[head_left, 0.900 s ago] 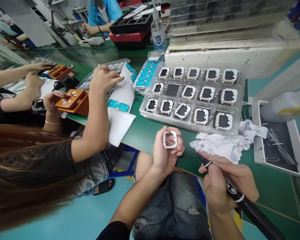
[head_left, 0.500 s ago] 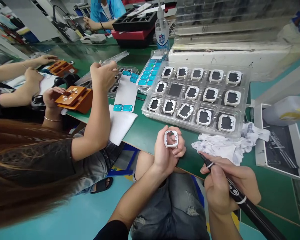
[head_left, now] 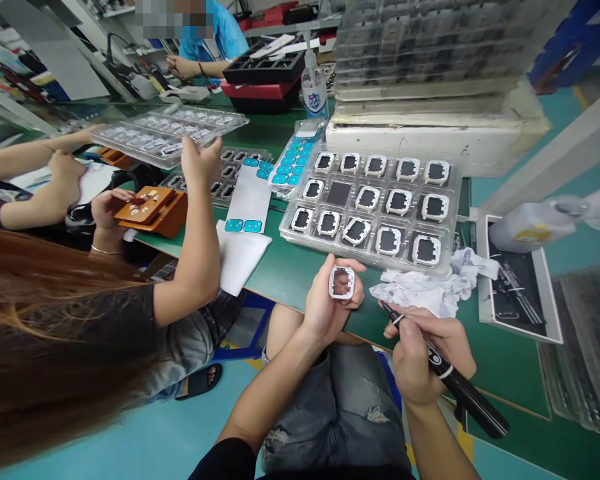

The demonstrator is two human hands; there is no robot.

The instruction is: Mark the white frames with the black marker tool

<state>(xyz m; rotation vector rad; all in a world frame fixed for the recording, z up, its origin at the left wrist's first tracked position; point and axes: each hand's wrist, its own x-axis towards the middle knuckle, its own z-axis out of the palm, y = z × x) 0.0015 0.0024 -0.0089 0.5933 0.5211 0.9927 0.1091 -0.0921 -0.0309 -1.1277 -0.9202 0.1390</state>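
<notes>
Holding a white frame [head_left: 351, 285] near the desk [head_left: 286, 268] edge, the left hand [head_left: 324, 308] curls thumb and fingers around it, probably to expose its face. The right hand [head_left: 413, 365] grips a black pen [head_left: 463, 390] pencil-style, apparently for control, tip apart. Tray [head_left: 330, 245] pockets separate similar frames [head_left: 425, 263], likely preventing scratches.

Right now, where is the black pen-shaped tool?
In the head view, the black pen-shaped tool is at the lower right, held in the right hand, just below the crumpled white cloth in the picture.
</notes>
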